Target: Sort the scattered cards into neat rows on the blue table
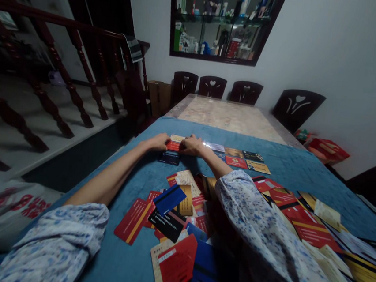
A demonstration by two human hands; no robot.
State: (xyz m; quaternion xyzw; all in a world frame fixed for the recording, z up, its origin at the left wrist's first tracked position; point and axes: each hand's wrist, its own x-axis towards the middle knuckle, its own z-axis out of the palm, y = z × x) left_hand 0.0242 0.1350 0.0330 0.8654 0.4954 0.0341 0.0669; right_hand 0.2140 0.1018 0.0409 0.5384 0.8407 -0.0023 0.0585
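Observation:
Both arms reach out over the blue cloth. My left hand [159, 142] has its fingertips at the left edge of a red card [173, 146], and my right hand [191, 146] grips the right edge of the same card. Behind it lies a cream card [176, 138]. A dark card [169, 158] lies just in front of it. To the right of my right hand, cards are laid side by side in rows, among them a red card [236, 162], a yellow card [257, 167] and a black card [253, 156]. My fingers partly hide the red card's ends.
A loose heap of cards, with a blue card [169, 199] on top, lies between my forearms. Another card pile [313, 224] spreads at the right. The blue cloth [104, 248] covers the near table. Dark chairs [212, 86] stand behind; a wooden railing [70, 81] is at left.

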